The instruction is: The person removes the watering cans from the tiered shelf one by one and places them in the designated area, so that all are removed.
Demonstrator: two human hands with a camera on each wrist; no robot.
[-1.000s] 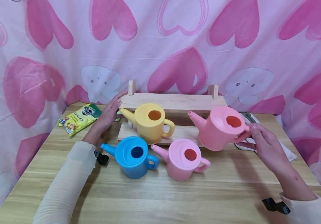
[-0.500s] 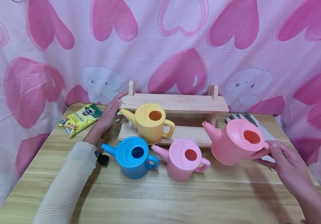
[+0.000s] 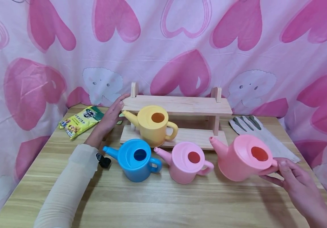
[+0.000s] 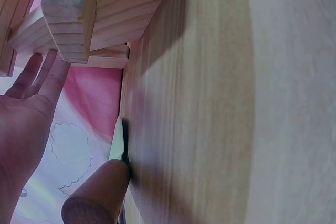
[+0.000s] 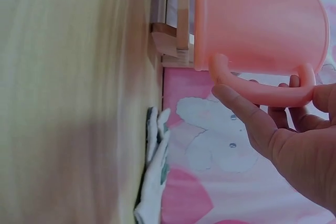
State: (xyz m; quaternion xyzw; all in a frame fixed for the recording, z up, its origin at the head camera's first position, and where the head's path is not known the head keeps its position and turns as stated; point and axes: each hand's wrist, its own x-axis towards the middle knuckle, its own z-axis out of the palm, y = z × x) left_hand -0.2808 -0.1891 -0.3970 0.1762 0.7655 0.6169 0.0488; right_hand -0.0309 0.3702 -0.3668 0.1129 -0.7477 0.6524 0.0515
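My right hand grips the handle of a coral-pink watering can, its fingers curled round it; in the right wrist view the can's base is raised off the table. My left hand has straight fingers touching the left end of a two-tier wooden shelf; the left wrist view shows these fingers against the wood. A yellow watering can stands at the lower board. In front of the shelf stand a blue watering can and a light pink watering can, spouts to the left.
A yellow-green printed packet lies left of my left arm. Grey-white gloves lie right of the shelf. A round wooden handle is low in the left wrist view. Behind the table hangs a pink heart-print curtain.
My right hand has carried the coral-pink can away from the shelf, rightward and toward me, and lower. The gloves have come into fuller view. The left hand and other cans stay put.
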